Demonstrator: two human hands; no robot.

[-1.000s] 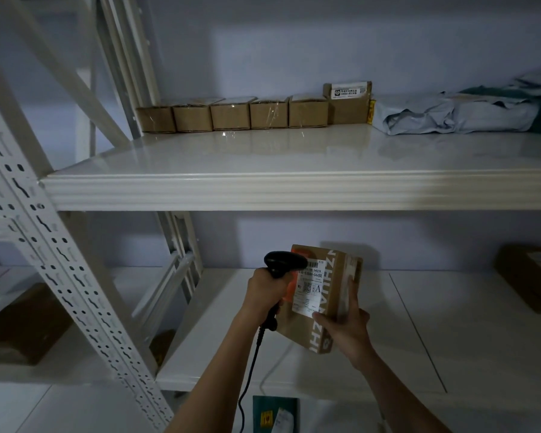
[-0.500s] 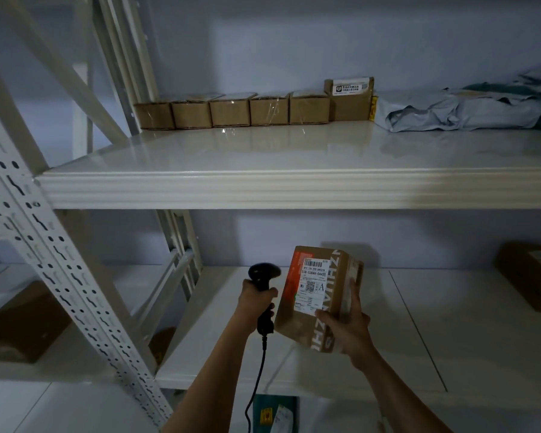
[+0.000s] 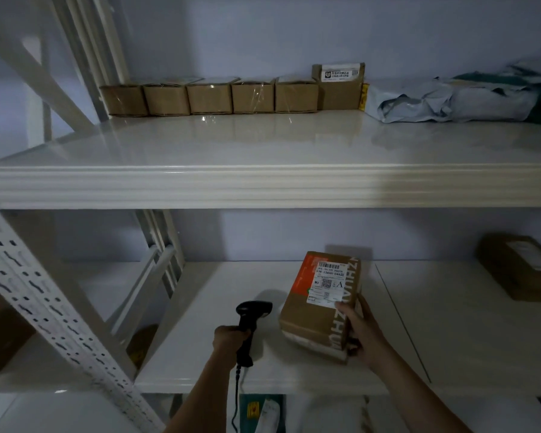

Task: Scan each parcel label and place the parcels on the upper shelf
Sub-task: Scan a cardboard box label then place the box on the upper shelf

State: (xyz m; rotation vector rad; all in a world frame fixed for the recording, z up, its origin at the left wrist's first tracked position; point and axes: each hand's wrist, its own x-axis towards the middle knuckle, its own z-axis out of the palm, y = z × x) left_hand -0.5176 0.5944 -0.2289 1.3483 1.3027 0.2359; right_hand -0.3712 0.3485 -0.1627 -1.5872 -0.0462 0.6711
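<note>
The right hand [image 3: 361,334] grips a brown parcel [image 3: 320,304] by its lower right corner, thumb on the front face and fingers curled round the side. The parcel is tilted, top leaning away, above the lower shelf [image 3: 294,370]; whether its bottom edge touches the shelf cannot be told. Its front carries a white label [image 3: 327,284] with a barcode at the top, a line reading roughly "536-538AN-044", a small QR code and a large "A". Left of the label runs an orange strip, and down the right edge white tape printed with "ZHUA…" letters, repeated lower down.

The left hand [image 3: 230,339] is curled round the handle of a black scanner [image 3: 250,320], held upright just left of the parcel and apart from it, its head turned toward the parcel. A cable hangs from the handle base.

On the upper shelf [image 3: 263,185], against the back wall, stands a row of five small brown boxes [image 3: 210,100] side by side, their fronts covered in clear tape. Right of them, touching the last, is a taller box [image 3: 339,87] with a white sticker bearing a round logo and two lines of Chinese text too small to read. A yellow edge shows beside it, then a crumpled grey mailer bag [image 3: 450,103].

At the far right of the lower shelf lies a dark box [image 3: 519,267] with a pale label, unreadable. A perforated white upright [image 3: 44,307] crosses the left side.
</note>
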